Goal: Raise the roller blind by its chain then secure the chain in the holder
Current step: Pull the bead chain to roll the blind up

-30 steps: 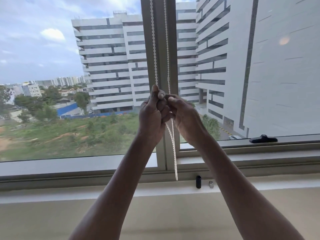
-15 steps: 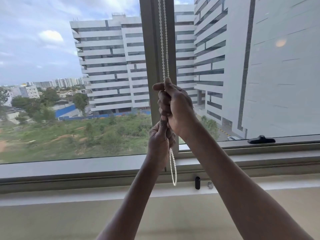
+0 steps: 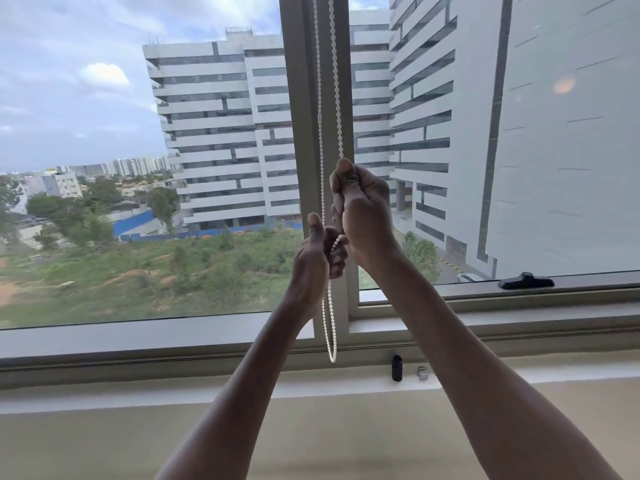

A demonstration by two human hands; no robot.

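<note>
A white bead chain [image 3: 320, 98] hangs in two strands down the grey window post and ends in a loop [image 3: 331, 355] just above the sill. My right hand [image 3: 363, 209] is shut on the right strand, thumb up. Just below and left of it, my left hand [image 3: 317, 254] holds the chain with its fingers curled loosely around the beads. The roller blind itself is above the frame and out of view. A small black piece [image 3: 397, 368] on the sill wall right of the loop may be the chain holder; I cannot tell for certain.
A grey window post [image 3: 298, 133] stands behind the chain. A small metal cylinder [image 3: 423, 373] sits beside the black piece. A black window handle [image 3: 525, 281] lies on the right frame. The pale sill [image 3: 138, 389] runs across below the glass.
A second ago both hands met at the same height on the chain. The right hand has since stayed high while the left dropped below it; the hanging loop sits slightly lower.
</note>
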